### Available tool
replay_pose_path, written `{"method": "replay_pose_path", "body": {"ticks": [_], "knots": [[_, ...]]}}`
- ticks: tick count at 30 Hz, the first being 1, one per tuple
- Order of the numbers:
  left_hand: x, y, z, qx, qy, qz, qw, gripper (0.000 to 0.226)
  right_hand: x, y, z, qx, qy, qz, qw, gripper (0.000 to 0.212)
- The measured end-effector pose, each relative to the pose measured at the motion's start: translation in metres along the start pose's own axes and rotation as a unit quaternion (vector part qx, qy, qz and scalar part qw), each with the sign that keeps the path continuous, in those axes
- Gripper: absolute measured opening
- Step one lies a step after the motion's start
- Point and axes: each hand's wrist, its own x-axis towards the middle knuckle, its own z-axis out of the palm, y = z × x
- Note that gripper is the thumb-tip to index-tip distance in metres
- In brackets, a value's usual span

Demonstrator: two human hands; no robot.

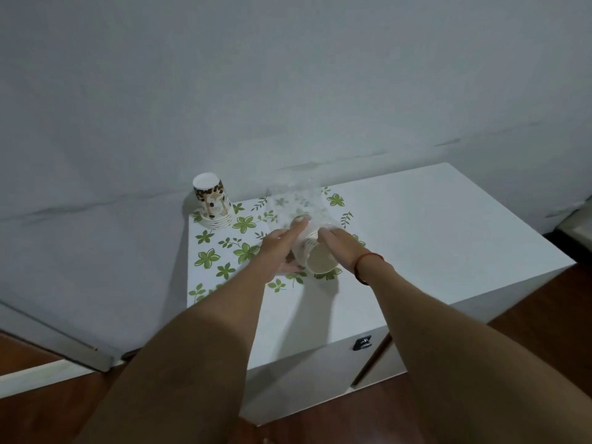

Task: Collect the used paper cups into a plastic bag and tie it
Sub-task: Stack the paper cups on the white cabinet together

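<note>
Paper cup [318, 259] lies tilted between both sets of fingers, its open mouth facing the camera, apparently inside the clear plastic bag [296, 208] rising beyond the fingertips. Left hand [282, 248] and right hand [341, 248] curl around it from either side. Stacked cups [213, 201] stand well left.

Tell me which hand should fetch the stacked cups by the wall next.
Left, probably. The left hand is on the side of the upside-down cup stack, at the far left corner. The right hand is farther away and could hold the clear plastic bag with its cup.
</note>
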Motion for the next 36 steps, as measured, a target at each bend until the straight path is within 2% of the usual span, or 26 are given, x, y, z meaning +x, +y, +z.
{"method": "replay_pose_path", "body": {"ticks": [2,4,6,8,10,11,13,15,19,22,25,28,30,32,34,36], "knots": [[0.003,-0.004,-0.004,-0.021,-0.047,-0.010,0.999,0.071,0.002,0.003,-0.002,0.019,0.022,-0.006,1.000,0.044],[0.007,-0.002,-0.002,-0.012,-0.044,-0.003,0.999,0.069,0.004,0.008,-0.002,0.032,0.033,-0.003,0.999,0.048],[0.010,0.000,0.001,-0.010,-0.060,0.001,0.998,0.060,0.005,0.013,-0.002,0.071,0.007,0.027,0.997,0.050],[0.008,0.002,0.006,-0.019,-0.073,0.003,0.997,0.056,0.006,0.013,-0.004,0.079,-0.023,0.059,0.995,0.042],[0.007,0.000,0.011,-0.013,-0.033,0.017,0.999,0.053,0.007,0.006,-0.007,0.032,-0.044,0.071,0.996,0.031],[0.007,-0.001,0.013,0.008,0.012,0.028,0.999,0.053,0.008,0.001,-0.008,-0.002,-0.047,0.075,0.996,0.036],[0.004,0.000,0.014,0.094,0.119,0.048,0.987,0.057,0.008,-0.011,-0.008,-0.077,-0.044,0.097,0.991,0.060],[-0.005,0.003,0.008,0.149,0.163,0.041,0.974,0.061,0.005,-0.018,-0.005,-0.103,-0.052,0.108,0.987,0.066],[-0.019,0.005,-0.009,0.102,0.069,0.048,0.991,0.035,0.000,-0.012,0.006,-0.010,-0.080,0.109,0.991,0.050],[-0.023,0.002,-0.017,0.079,0.039,0.061,0.994,0.022,0.005,-0.007,0.010,0.063,-0.041,0.103,0.992,0.052],[-0.027,0.001,-0.014,0.057,0.021,0.036,0.998,0.019,0.009,-0.006,0.008,0.095,-0.013,0.125,0.988,0.059],[-0.032,0.000,-0.008,0.039,-0.037,-0.012,0.998,0.034,0.004,-0.004,0.008,0.090,-0.068,0.148,0.983,0.070],[-0.035,0.000,-0.006,0.035,-0.065,-0.050,0.996,0.035,0.002,-0.003,0.008,0.094,-0.098,0.148,0.980,0.070],[-0.037,-0.001,-0.006,0.009,-0.076,-0.080,0.994,0.038,0.000,-0.003,0.007,0.084,-0.084,0.117,0.986,0.056],[-0.039,-0.001,-0.008,-0.011,-0.073,-0.084,0.994,0.040,-0.007,-0.005,0.008,0.049,-0.047,0.039,0.997,0.041],[-0.042,-0.002,-0.011,-0.023,-0.054,-0.062,0.996,0.040,-0.019,-0.007,0.009,0.029,-0.029,-0.041,0.998,0.048]]}}
